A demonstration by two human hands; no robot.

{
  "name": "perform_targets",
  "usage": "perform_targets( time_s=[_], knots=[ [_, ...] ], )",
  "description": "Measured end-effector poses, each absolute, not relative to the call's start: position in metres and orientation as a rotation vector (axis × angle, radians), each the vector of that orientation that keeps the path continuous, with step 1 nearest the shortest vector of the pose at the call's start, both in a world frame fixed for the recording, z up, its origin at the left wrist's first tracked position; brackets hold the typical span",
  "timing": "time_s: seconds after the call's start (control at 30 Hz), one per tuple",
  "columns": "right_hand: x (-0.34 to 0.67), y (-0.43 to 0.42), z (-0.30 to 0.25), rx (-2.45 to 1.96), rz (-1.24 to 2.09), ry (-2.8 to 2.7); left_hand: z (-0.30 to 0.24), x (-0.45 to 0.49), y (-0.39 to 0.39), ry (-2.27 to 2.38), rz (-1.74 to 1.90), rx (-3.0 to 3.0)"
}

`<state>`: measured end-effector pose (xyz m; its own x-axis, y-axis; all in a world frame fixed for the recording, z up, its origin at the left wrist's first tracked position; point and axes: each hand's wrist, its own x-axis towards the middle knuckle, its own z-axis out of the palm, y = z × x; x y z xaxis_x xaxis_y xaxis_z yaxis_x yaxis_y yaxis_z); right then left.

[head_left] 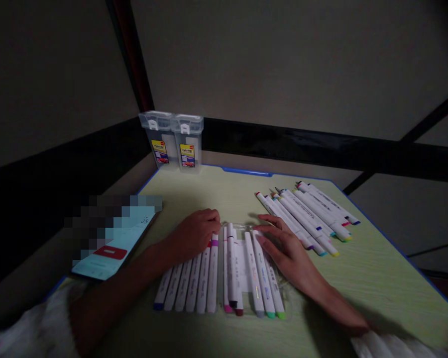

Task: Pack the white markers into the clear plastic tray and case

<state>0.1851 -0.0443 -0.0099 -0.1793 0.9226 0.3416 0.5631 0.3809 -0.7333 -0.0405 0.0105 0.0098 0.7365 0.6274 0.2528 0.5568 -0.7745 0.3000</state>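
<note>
1. Nearest: pale sleeves at both lower corners, left (33,325) and right (388,346), forearms reaching in over the bench (377,278), pale-topped, blue-edged.
2. Left of centre, a row of markers (190,286), white barrels side by side. Leftmost has a blue near end; the two rightmost show red and purple bands higher up.
3. Just right of that row, a clear tray (290,308) with more markers inside. Near ends include pink, dark red, grey, teal and lime. A black-ended marker (231,266) lies over its neighbours; a printed white card (243,268) shows in the gap to their right.
4. Left hand (198,232) above the row's far ends, fingers curled in. Cannot tell whether they grip anything.
5. Right hand (289,247) at the tray's far right, fingers bent and loosely spread, thumb close against the far end of a marker. Firm hold or light touch: cannot tell.
6. Phone (110,252) on the left side, screen lit, partly pixelated.
7. Beyond the right hand, a loose heap of markers (302,216), lying slantwise, ends of mixed colours.
8. Far edge: blue strip (247,172); left of it, two lidded clear boxes (172,149) with yellow labels, upright, side by side.
9. Behind: grey wall (283,64), dark band across.
</note>
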Motion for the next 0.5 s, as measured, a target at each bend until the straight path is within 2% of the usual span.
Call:
perform_targets(
  time_s=[0.27, 0.5],
  knots=[
    [0.186, -0.0438, -0.0116, -1.298, 0.596, -1.853, 0.0097, -0.0414, 0.0104, 0.944, 0.51, 2.747],
    [0.1878, -0.0444, -0.009, -1.343, 0.474, -1.915, 0.0104, -0.0412, 0.0095, 0.929, 0.526, 2.735]
  ],
)
